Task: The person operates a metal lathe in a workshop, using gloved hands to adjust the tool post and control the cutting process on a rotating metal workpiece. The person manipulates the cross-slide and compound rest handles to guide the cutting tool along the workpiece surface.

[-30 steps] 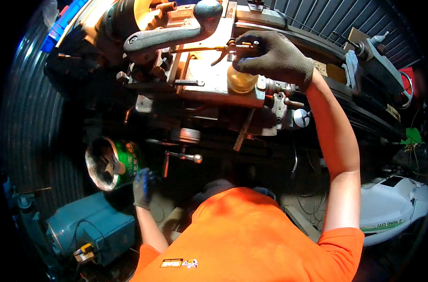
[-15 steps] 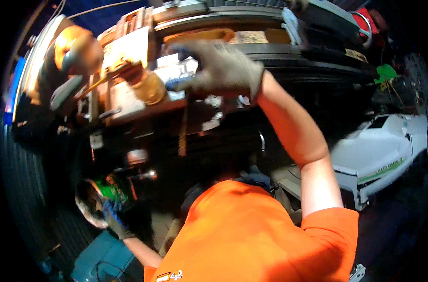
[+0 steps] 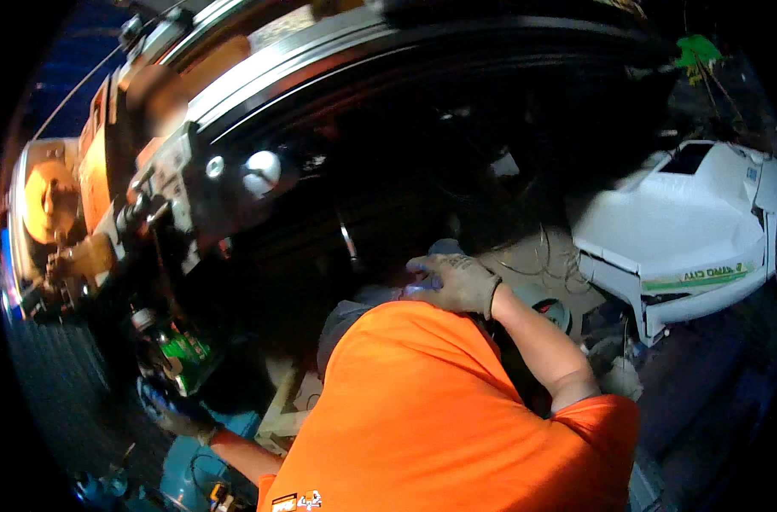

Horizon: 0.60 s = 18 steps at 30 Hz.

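Machine (image 3: 301, 58), metal, long, spanning upper left. White panel (image 3: 670, 224) at right, green stripe (image 3: 700, 280) lettered. Orange shirt (image 3: 439, 410) filling lower middle, blocking the view beneath; small printed badge (image 3: 296, 501). Bucket (image 3: 188, 357), green, shaded, at left, contents too dark to make out. Amber jar (image 3: 91, 255) on machine, blurred. Left hand (image 3: 175, 415), gloved, just beside bucket; right hand (image 3: 458, 284), gloved, fingers curled, near shirt; whether either grips anything cannot be told

A dark corrugated wall (image 3: 55, 371) stood on the left side. Some light reached the grey floor (image 3: 521, 266), near a white casing (image 3: 661, 213).
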Each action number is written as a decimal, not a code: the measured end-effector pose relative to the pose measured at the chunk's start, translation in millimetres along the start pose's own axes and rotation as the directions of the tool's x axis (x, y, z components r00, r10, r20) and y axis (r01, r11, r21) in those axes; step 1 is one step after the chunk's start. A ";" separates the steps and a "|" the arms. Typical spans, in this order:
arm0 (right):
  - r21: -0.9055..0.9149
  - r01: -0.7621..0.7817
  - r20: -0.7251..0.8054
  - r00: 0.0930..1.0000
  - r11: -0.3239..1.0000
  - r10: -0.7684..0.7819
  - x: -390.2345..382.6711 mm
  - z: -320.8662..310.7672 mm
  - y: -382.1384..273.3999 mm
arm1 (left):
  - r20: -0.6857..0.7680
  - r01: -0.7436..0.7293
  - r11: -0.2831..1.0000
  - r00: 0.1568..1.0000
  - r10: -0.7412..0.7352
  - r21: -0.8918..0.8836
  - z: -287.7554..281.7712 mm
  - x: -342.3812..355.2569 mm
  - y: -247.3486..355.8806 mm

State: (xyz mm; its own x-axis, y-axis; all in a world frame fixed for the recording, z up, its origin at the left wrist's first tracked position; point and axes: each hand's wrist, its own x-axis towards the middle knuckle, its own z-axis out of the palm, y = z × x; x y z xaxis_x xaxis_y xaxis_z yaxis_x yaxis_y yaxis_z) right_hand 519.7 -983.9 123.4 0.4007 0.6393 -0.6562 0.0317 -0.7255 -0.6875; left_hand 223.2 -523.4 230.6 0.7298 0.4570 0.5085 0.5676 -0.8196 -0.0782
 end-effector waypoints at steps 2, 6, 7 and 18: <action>0.018 0.053 -0.103 0.993 0.998 -0.050 -14.8 -8.8 36.5 | 0.026 0.144 0.920 0.989 -0.144 -0.364 8.0 12.5 40.3; 0.042 0.012 -0.222 0.975 0.999 -0.003 -38.4 -43.3 68.7 | 0.006 -0.007 0.890 1.000 0.011 -0.455 12.3 45.5 120.1; 0.048 -0.007 -0.243 0.970 0.999 0.019 -41.5 -50.8 72.0 | 0.023 -0.064 0.926 0.997 0.078 -0.372 12.7 49.8 128.3; 0.408 0.148 -0.590 0.796 0.901 0.137 -78.4 -168.1 98.7 | 0.346 0.354 -0.003 0.915 -0.207 -0.935 78.0 132.8 261.8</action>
State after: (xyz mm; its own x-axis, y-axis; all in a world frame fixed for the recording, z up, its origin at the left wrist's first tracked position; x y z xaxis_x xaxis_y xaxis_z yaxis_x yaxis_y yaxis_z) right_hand 645.3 -1148.4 159.2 0.8634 0.2595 -0.4327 -0.2861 -0.4547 -0.8434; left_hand 498.4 -650.3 210.8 0.6820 0.7077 0.1844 -0.1000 -0.1594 0.9821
